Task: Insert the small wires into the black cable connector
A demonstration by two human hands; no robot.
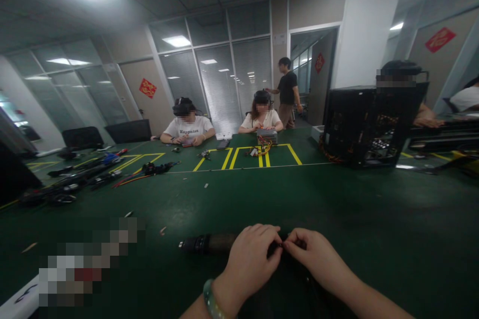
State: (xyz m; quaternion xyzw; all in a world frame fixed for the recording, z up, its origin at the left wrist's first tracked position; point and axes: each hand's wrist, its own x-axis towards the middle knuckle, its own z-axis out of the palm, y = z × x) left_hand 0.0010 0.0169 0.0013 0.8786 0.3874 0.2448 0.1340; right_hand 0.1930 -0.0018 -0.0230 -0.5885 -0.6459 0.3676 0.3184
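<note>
My left hand (250,257) and my right hand (313,255) meet near the front edge of a green table (239,199). Both are closed in a pinch, fingertips almost touching, on a small dark part I cannot make out. A dark cylindrical piece (204,243) lies just left of my left hand and runs under it. A green bead bracelet (211,300) circles my left wrist.
Two seated people (189,127) work at the far side, with a third person standing behind them. Yellow tape lines (247,155) mark the far table. A black open frame (368,127) stands at the right. Dark arms and cables (86,174) lie at the left.
</note>
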